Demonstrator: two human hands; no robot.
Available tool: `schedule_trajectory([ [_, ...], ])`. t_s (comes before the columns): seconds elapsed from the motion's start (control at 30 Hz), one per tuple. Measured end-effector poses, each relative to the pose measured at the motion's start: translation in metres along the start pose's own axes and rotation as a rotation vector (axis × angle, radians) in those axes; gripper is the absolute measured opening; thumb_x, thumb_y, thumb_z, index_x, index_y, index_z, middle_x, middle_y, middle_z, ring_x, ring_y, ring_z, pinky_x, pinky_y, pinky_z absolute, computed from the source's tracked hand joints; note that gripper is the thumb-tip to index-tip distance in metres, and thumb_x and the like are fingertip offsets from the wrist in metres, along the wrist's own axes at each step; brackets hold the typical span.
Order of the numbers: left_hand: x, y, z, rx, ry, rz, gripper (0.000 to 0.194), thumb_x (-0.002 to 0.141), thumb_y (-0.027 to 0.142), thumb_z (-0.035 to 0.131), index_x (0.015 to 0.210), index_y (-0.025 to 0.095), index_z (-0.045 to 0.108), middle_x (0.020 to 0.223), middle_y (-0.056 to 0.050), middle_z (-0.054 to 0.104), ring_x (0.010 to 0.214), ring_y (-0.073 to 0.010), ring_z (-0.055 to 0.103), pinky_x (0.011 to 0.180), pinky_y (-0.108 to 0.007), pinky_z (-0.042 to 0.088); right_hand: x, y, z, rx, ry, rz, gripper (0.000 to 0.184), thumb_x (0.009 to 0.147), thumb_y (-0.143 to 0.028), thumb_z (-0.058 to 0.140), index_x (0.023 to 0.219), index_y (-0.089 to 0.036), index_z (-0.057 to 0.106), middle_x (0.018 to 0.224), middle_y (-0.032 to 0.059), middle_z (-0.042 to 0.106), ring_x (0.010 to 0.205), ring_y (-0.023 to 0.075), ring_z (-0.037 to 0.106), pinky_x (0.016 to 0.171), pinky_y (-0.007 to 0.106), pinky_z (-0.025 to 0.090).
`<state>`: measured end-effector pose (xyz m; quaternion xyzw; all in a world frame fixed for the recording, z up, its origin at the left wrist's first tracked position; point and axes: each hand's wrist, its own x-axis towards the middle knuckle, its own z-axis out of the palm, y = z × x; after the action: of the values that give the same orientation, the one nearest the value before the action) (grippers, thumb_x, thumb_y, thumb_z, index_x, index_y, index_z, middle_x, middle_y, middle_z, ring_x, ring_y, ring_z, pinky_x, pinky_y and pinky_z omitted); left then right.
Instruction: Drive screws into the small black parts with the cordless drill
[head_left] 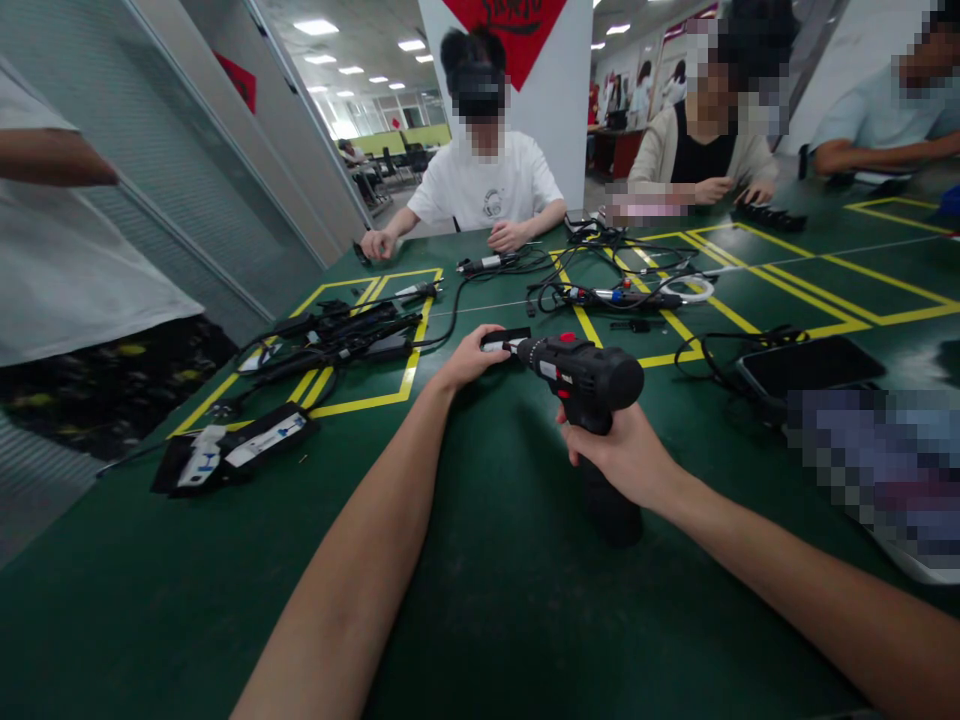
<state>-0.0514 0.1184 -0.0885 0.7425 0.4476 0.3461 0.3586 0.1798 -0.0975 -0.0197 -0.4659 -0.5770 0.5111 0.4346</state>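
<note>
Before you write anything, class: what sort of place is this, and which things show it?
Probably a shared workshop or training area: the right hand holds a black power drill, yellow tape marks out zones on the green worktable, and black cables lie on it.

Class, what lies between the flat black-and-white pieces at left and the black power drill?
Head view: the bare left forearm, over the green tabletop.
</note>
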Motion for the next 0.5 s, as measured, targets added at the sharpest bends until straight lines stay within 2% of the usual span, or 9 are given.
schedule_trajectory([
  [0.23,0.0012,-0.0024,0.0000,-0.013,0.005,0.006,0.063,0.066,0.042,0.073,0.121,0.017,0.055,0.115,-0.007,0.061,0.100,-0.0217,0.059,0.092,-0.035,0.046,-0.0004,0.0006,-0.0002,0.034,0.006,0.005,0.011,0.075,-0.017,0.061,0.085,-0.018,0.057,0.070,-0.0001,0.059,0.060,0.0149,0.058,0.058,0.031,0.048],
  [0.5,0.0009,-0.0009,0.0003,-0.020,-0.001,0.003,0.062,0.067,0.040,0.072,0.121,0.017,0.054,0.115,-0.006,0.061,0.104,-0.0221,0.057,0.093,-0.035,0.045,0.0007,0.0063,-0.0003,0.023,0.025,0.000,0.013,0.074,-0.016,0.061,0.087,-0.017,0.060,0.072,0.0009,0.061,0.059,0.0152,0.058,0.058,0.031,0.048],
])
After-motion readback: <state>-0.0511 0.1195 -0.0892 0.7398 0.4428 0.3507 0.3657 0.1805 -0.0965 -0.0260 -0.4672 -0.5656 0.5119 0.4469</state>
